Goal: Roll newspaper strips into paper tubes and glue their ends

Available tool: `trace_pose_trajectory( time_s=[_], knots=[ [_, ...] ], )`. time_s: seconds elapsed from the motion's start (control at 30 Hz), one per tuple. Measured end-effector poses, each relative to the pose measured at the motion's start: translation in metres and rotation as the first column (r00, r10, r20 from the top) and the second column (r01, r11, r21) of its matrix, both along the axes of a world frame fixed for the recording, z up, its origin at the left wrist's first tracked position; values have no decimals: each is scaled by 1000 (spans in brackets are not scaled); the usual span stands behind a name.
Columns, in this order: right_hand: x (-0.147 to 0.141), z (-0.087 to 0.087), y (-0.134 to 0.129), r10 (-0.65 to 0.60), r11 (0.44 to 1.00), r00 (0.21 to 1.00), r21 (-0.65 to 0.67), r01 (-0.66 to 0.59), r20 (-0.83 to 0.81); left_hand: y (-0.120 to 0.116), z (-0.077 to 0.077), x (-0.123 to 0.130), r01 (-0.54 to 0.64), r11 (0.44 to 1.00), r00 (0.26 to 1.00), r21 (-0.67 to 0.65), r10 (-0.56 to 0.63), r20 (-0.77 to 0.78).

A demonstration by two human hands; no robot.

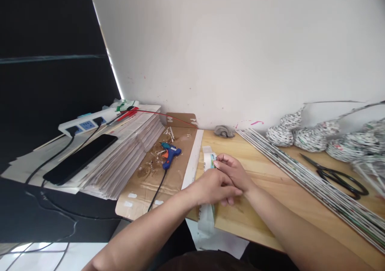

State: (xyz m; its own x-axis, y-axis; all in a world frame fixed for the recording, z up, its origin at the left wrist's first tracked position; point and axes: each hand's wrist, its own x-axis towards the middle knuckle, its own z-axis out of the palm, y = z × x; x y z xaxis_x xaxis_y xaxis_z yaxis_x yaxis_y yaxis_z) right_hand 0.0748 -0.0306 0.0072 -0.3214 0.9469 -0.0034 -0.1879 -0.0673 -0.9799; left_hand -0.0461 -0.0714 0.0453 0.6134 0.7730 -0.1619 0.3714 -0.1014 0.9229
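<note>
Both hands meet over the front part of the wooden table [255, 214]. My left hand [213, 186] lies across my right hand, its fingers curled. My right hand [233, 170] has thumb and index finger pinched together around something thin and dark, too small to name. Beneath the hands a printed paper strip [207, 212] runs over the table and hangs past its front edge. What my left fingers hold, if anything, is hidden. To the left, a blue glue gun [171, 157] rests on a brown cardboard sheet [177, 178] among glue scraps.
Long rolled-paper sticks [288, 168] lie diagonally at the right, beside black scissors [337, 175] and several woven paper shapes [311, 137]. At left, a paper stack [132, 154] carries a phone [81, 158] and a power strip [90, 122]. A grey cloth [224, 131] sits by the wall.
</note>
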Motion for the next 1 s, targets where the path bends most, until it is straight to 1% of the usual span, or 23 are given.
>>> trace_pose_trajectory(
  time_s=[0.07, 0.1, 0.13, 0.17, 0.2, 0.23, 0.27, 0.3, 0.33, 0.37, 0.4, 0.43, 0.5, 0.6, 0.7, 0.77, 0.9, 0.97, 1.0],
  knots=[
    [2, -4, 5, -2, 1000, 1000, 3, 2, 7, 4, 11, -17, -104, 986, 995, 133, 101, 28],
    [2, -6, 7, -11, 1000, 1000, 5, 10, 26, 6, 15, -29, -180, 954, 982, 238, 187, -6],
    [3, -8, 8, -24, 1000, 998, 5, 24, 51, 8, 17, -42, -251, 893, 950, 373, 302, -82],
    [3, -9, 9, -37, 999, 996, 2, 37, 78, 11, 17, -57, -311, 801, 880, 511, 445, -163],
    [3, -10, 10, -49, 999, 993, -3, 49, 104, 13, 14, -72, -345, 712, 784, 612, 577, -229],
    [3, -10, 10, -55, 998, 991, -7, 56, 125, 14, 10, -88, -359, 634, 676, 685, 683, -278],
    [3, -10, 11, -57, 998, 989, -9, 58, 139, 15, 4, -103, -351, 585, 585, 731, 747, -317],
    [3, -11, 11, -57, 998, 987, -9, 59, 151, 15, -3, -118, -344, 556, 508, 757, 788, -347],
    [3, -11, 11, -52, 998, 985, -10, 55, 164, 14, -10, -130, -330, 563, 465, 758, 795, -388],
    [3, -11, 11, -47, 999, 984, -11, 49, 173, 13, -17, -140, -324, 582, 435, 746, 792, -429],
    [3, -12, 11, -41, 999, 983, -12, 44, 179, 12, -24, -147, -328, 601, 419, 729, 784, -458],
    [3, -12, 11, -38, 999, 983, -10, 40, 182, 11, -29, -152, -329, 610, 417, 721, 779, -468],
    [3, -13, 11, -31, 999, 981, -3, 32, 189, 9, -36, -155, -337, 605, 419, 722, 783, -460],
    [3, -14, 10, -21, 1000, 980, 8, 20, 199, 14, -38, -151, -356, 569, 392, 741, 811, -434],
    [3, -14, 11, -17, 1000, 977, 4, 17, 214, 26, -38, -148, -363, 543, 362, 758, 831, -422],
    [4, -15, 11, -19, 1000, 975, 1, 20, 221, 35, -40, -149, -354, 528, 355, 772, 839, -412],
    [4, -18, 13, -3, 1000, 978, 4, 2, 207, 44, -44, -154, -344, 528, 344, 777, 840, -419],
    [5, -19, 14, 4, 1000, 980, 7, -6, 198, 41, -41, -155, -340, 534, 350, 774, 836, -423],
    [5, -19, 14, 6, 1000, 982, 8, -8, 191, 38, -39, -154, -336, 528, 361, 780, 837, -412]
  ],
)
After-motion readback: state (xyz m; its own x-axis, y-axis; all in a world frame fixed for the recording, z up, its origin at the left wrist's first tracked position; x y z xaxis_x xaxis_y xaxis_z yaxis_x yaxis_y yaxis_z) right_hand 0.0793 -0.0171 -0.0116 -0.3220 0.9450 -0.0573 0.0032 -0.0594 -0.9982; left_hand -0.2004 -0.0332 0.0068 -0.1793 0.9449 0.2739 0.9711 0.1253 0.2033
